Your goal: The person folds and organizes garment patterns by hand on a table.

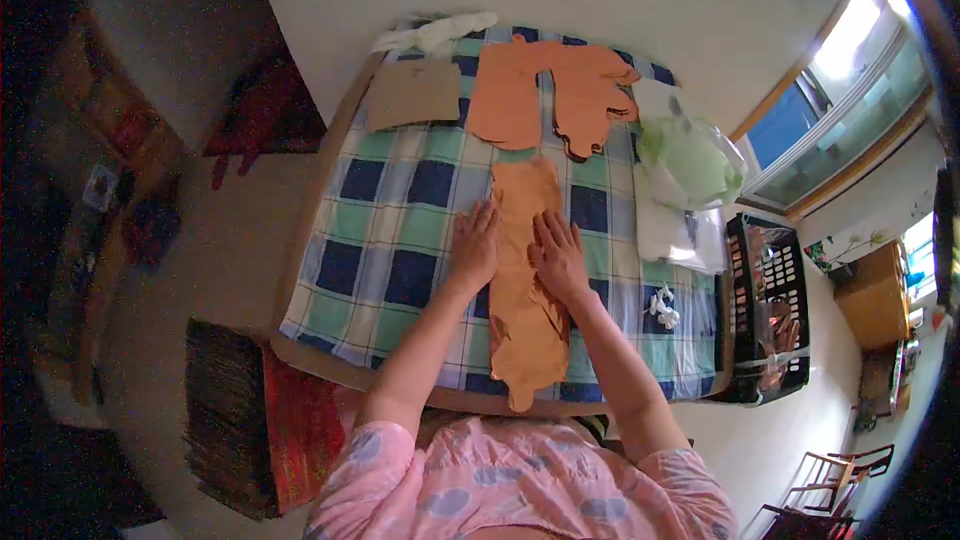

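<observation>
A long, flat copper-orange foil piece (522, 310), which looks like a deflated foil balloon, lies lengthwise on the checked cloth (400, 265). It is creased and has a rounded tab at its near end. My left hand (476, 245) rests open at its left edge, fingers stretched forward. On the right edge lies my right hand (558, 252), also open, palm down with its fingers extended. Beyond the hands are more flat orange foil pieces, one broad piece (505, 100) and one with a scalloped outline (592, 100).
A beige sheet (414, 95) and a white crumpled item (440, 32) lie at the far left. Clear plastic bags (690, 165) cover the right side, near a small white bundle (662, 308). A black basket (768, 300) stands beside the table's right edge.
</observation>
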`<action>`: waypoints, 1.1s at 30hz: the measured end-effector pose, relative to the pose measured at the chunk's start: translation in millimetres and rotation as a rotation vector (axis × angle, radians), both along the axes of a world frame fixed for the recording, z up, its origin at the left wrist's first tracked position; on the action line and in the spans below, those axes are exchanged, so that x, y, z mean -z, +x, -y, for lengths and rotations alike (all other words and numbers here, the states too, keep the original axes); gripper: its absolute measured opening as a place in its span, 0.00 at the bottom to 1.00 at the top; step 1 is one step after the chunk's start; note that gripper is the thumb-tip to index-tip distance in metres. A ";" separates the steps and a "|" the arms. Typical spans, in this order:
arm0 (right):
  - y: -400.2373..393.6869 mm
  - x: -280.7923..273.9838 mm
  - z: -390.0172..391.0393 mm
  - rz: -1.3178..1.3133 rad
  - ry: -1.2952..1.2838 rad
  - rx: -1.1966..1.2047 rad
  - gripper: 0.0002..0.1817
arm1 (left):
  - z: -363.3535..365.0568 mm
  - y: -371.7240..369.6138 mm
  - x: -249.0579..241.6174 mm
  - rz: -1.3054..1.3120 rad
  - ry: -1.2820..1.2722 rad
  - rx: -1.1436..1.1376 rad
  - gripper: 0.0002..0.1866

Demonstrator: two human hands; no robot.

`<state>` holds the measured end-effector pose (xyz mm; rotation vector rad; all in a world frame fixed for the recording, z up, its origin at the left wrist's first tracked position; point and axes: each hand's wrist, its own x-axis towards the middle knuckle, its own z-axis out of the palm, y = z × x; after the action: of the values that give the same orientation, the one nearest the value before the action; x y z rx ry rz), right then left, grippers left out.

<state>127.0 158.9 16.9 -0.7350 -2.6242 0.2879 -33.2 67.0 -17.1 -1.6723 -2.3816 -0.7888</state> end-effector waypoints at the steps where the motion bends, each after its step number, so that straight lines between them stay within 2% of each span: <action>1: 0.2 -0.1 -0.2 0.032 -0.011 -0.007 0.28 | -0.1 1.1 1.7 -0.016 0.004 -0.007 0.23; 7: 0.2 -4.0 0.7 0.050 -0.028 -0.015 0.28 | -0.6 -2.7 6.1 -0.127 -0.069 -0.012 0.23; 13: -0.7 -2.2 0.9 0.029 0.067 0.000 0.26 | 6.5 1.7 -13.3 -0.090 -0.059 -0.017 0.25; 16: -0.8 -7.5 2.4 0.043 0.018 -0.017 0.27 | 8.5 -0.5 -14.8 -0.069 -0.173 -0.007 0.26; 19: -0.5 -8.2 2.4 0.043 -0.012 -0.027 0.27 | 6.5 2.1 -15.7 -0.009 -0.145 -0.042 0.26; 25: -1.1 -6.3 1.8 0.114 0.001 -0.014 0.26 | 11.2 2.9 -18.9 -0.114 -0.080 -0.026 0.24; 31: -2.4 1.1 1.5 0.051 0.098 0.010 0.26 | 51.5 8.9 -34.9 -0.103 -0.331 0.186 0.32; 33: -2.4 1.3 1.7 0.040 0.094 0.011 0.27 | 72.5 14.4 -32.9 -0.053 -0.321 0.252 0.35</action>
<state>124.6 157.2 15.6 -0.7302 -2.6497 0.1470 -18.9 -5.5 15.8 -2.1171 -2.3907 -0.3970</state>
